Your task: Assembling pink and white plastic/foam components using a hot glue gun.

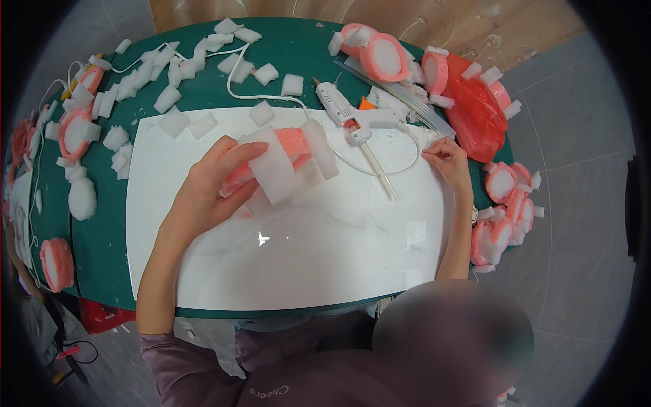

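Note:
My left hand [218,180] is closed round a pink ring-shaped piece [293,141] with white foam blocks stuck on it, held above the white board [285,271]. One foam block [271,166] is under my fingers, and another [322,149] stands out on the ring's far side. At the board's right edge my right hand [447,163] has thumb and fingertips pinched together. Whatever they grip is too small to make out; whitish scraps [428,138] lie beside them. Between my hands and farther back rests a white hot glue gun [352,115], a clear glue stick [380,169] poking out of it.
Loose white foam blocks [167,100] are scattered over the green table [102,254] at the back left. More pink rings with foam [385,57] stand at the back and along the right edge [502,183]. A red plastic bag [475,108] and clear glue sticks [407,95] lie back right. White cords run across.

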A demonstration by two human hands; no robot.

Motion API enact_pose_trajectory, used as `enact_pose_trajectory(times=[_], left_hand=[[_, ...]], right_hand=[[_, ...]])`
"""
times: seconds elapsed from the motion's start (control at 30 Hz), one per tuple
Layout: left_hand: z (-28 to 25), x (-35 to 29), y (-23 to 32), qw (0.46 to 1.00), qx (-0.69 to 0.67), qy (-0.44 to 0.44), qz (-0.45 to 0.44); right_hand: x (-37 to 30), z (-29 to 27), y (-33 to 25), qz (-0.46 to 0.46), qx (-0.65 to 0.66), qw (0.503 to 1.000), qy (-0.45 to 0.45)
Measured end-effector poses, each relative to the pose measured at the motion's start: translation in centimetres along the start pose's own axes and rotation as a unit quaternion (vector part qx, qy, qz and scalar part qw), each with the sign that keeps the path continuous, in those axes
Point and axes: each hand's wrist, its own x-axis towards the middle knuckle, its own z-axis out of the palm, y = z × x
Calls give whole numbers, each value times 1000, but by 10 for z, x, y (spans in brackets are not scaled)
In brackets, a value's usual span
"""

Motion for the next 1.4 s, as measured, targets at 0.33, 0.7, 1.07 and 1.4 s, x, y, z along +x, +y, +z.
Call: enact_pose_trajectory(times=[0.33, 0.7, 1.07, 1.4], left_hand=[[0, 0, 1, 1000, 2, 5, 9], [0, 1, 1, 1000, -22, 8, 1], [3, 0, -3, 999, -20, 12, 28], [1, 1, 1, 1000, -17, 9, 10]], right_hand=[[3, 8, -8, -65, -64, 996, 21], [-16, -33, -7, 51, -126, 989, -62], [-7, -13, 11, 53, -140, 988, 35], [-4, -24, 34, 26, -12, 969, 244]])
